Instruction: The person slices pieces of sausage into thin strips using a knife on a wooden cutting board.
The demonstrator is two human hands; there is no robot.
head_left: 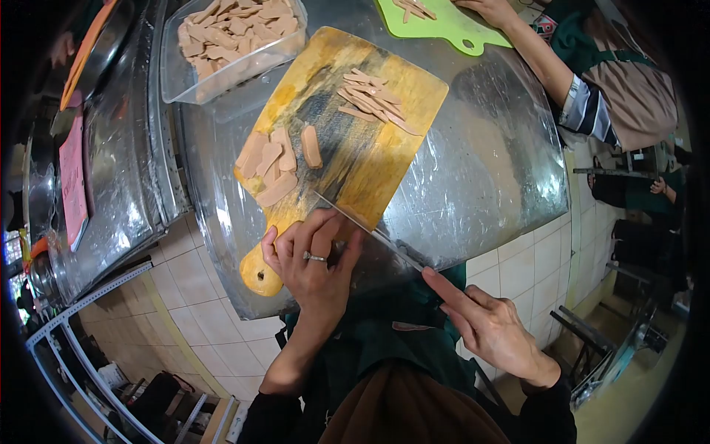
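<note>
My right hand [497, 329] is wrapped around the handle of a knife [396, 249], index finger stretched along it. The blade slants up and left across the near edge of a worn yellow wooden cutting board [296, 89]. Beside the blade, my left hand [314, 255] has its fingers bent down on the board near its handle; whatever lies under the fingertips is hidden. Flat pinkish-brown slices [277, 166] lie in a loose group just beyond my left hand. Farther up the board is a small pile of thin strips [373, 98] of the same stuff.
A clear plastic tub [259, 59] full of similar pieces stands at the upper left of the metal table [473, 163]. Across the table, another person's hand [488, 9] rests by a green cutting board [436, 29] with strips on it. Metal racks [81, 355] stand at the lower left.
</note>
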